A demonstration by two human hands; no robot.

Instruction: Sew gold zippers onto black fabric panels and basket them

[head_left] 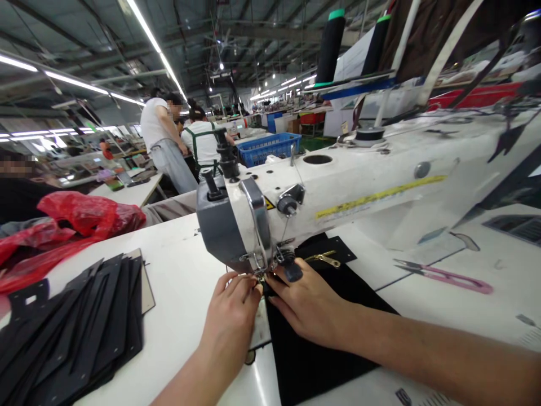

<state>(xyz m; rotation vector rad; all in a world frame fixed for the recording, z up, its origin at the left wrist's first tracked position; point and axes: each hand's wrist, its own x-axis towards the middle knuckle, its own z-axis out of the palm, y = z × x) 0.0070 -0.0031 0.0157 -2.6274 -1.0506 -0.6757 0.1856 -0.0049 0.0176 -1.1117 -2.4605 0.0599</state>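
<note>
Under the needle area of a white sewing machine (pixel 262 265), a piece of black fabric (pixel 321 355) lies on the machine bed. My left hand (pixel 234 310) is closed left of the presser foot, its fingertips pinching the fabric's edge. From the right, my right hand (pixel 310 299) grips the same fabric beside the needle, fingers bent and thumb toward me. The machine head partly hides its fingertips. A gold zipper (pixel 325 258) with a metal pull rests behind my right hand, by a small black piece (pixel 347 251) with holes.
A fanned stack of black cut pieces (pixel 97 316) covers the table's left. Pink-handled thread snips (pixel 452 276) lie to the right. Red plastic film (pixel 88 217) bunches at the far left. Beyond the machine are a blue crate (pixel 268 149) and two people (pixel 163 141). Thread cones (pixel 330 51) stand above.
</note>
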